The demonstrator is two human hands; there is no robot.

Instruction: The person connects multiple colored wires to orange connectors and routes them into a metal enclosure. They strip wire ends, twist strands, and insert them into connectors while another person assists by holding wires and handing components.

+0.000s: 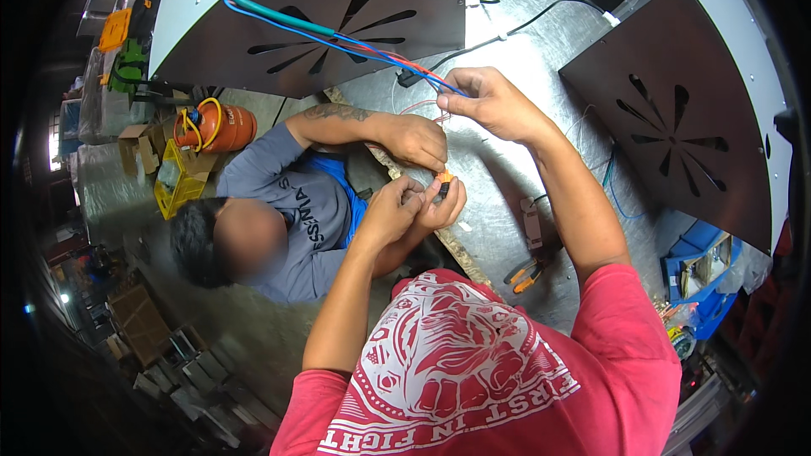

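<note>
My right hand is raised over the metal table and pinches the ends of a bundle of blue, teal and red wires. The bundle runs back to the dark panel at the upper left. My left hand is lower, its fingers curled on a small orange and black connector. A co-worker in a grey shirt sits below the table edge. One of the co-worker's hands presses against the same connector, and the other hovers just above it.
Orange-handled pliers lie on the table near my right elbow. A second dark slotted panel stands at the right, above a blue box. An orange gas cylinder and a yellow crate sit on the floor at the left.
</note>
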